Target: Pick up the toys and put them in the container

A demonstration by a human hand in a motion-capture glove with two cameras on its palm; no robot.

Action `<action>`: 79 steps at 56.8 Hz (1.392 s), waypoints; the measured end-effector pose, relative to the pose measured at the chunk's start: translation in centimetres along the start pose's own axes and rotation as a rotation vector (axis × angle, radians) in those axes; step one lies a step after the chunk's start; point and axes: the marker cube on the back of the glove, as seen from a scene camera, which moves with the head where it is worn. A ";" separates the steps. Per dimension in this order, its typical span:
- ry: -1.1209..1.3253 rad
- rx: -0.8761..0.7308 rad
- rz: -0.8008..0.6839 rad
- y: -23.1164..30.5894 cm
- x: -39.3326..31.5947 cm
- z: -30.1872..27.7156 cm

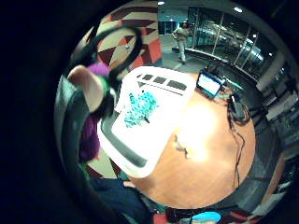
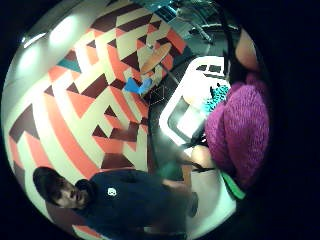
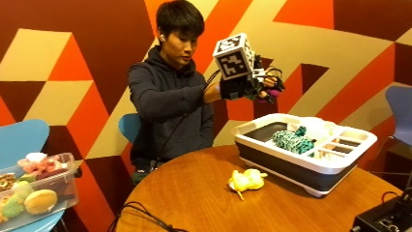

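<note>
warm indoor light falls evenly across my table (image 3: 193,203) in the outside view. from my palm, ceiling lights (image 1: 238,9) show as small bright spots, and strong glare washes out a patch of the tabletop beside the container (image 1: 154,140). both palm views bend hard and go black at their edges.

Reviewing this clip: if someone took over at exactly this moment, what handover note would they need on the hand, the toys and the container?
Right hand: raised above the container's near end, fingers curled round a purple knitted toy.
Container: white and dark tub on the round table; a teal patterned toy already lies inside.
Yellow toy: on the table in front of the container, untouched.
Done: the teal toy is in.
Left: drop the purple toy into the container, then fetch the yellow one.
</note>
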 end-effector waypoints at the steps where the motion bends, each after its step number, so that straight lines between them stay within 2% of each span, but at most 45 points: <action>1: 0.002 -0.033 0.006 -0.2 0.0 0.4; 6: 0.032 -0.166 0.016 0.0 0.2 1.7; 16: 0.051 -0.122 0.039 1.8 3.6 -0.2; 25: 0.108 -0.140 0.235 4.6 11.2 -2.3; 30: 0.180 -0.250 0.339 5.6 14.6 -2.0; 38: 0.380 -0.535 0.496 5.5 19.1 1.4; 47: 0.526 -0.639 0.503 5.4 20.7 6.4; 54: 0.529 -0.646 0.456 5.3 21.2 9.0; 64: 0.506 -0.572 0.407 5.5 21.7 10.1; 72: 0.519 -0.533 0.393 6.3 22.1 9.4; 79: 0.514 -0.466 0.417 6.8 22.6 6.4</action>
